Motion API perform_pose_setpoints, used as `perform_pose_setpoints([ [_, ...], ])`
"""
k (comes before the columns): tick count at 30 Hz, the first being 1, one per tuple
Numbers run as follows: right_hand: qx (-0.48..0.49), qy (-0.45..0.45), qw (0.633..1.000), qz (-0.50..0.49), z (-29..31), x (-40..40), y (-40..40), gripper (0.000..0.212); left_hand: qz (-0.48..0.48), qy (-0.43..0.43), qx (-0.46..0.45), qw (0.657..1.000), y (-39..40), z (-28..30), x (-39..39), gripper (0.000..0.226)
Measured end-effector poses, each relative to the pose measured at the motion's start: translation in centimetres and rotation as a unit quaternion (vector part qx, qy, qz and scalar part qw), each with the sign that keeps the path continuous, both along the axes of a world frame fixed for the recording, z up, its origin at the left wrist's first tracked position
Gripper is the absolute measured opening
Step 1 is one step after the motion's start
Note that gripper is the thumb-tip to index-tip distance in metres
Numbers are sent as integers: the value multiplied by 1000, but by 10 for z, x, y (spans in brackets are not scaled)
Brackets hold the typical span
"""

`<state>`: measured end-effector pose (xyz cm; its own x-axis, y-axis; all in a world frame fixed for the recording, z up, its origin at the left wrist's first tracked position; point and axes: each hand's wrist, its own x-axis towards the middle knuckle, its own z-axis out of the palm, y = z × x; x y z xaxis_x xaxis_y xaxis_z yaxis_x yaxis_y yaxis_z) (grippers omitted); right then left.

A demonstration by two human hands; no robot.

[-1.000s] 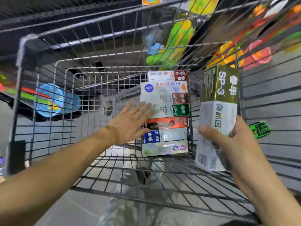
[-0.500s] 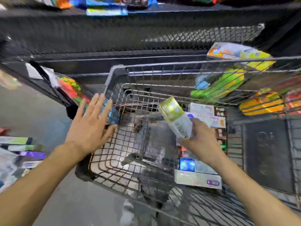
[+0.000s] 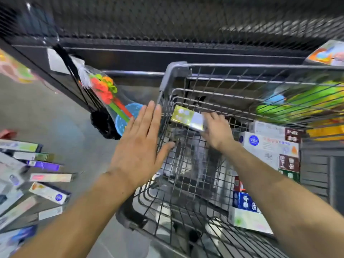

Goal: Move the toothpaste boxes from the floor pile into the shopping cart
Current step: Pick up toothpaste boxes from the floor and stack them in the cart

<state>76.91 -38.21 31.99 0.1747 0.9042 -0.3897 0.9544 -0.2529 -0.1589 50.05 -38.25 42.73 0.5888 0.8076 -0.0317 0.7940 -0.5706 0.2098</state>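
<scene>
A gold-and-white toothpaste box [image 3: 188, 118] sits inside the shopping cart [image 3: 175, 71], near its far left corner, gripped by the right hand [image 3: 216, 130] with fingers curled over its end. Against the cart's right wall stands a stack of boxes [image 3: 268, 146]. The left hand [image 3: 139, 146] hovers flat at the cart's left wall, fingers straight and close together. Left of the cart, the floor pile [image 3: 37, 175] lies scattered.

The shopping cart [image 3: 186, 164] is open from above. Its right side is taken up by stacked toothpaste boxes [image 3: 268, 146], while bare wire floor is left along the left wall. The near left corner is fronted by the left hand [image 3: 138, 146]. Scattered boxes [image 3: 42, 179] obstruct the floor [image 3: 55, 123] at left.
</scene>
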Motion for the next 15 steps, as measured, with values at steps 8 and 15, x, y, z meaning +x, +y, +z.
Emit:
perform_pose_setpoints([
  [8, 59, -59, 997, 1, -13, 13, 18, 53, 8, -35, -50, 998, 1, 1, 2, 83],
  [15, 51, -46, 998, -6, 20, -5, 11, 56, 8, -10, -48, 999, 4, 6, 3, 84],
])
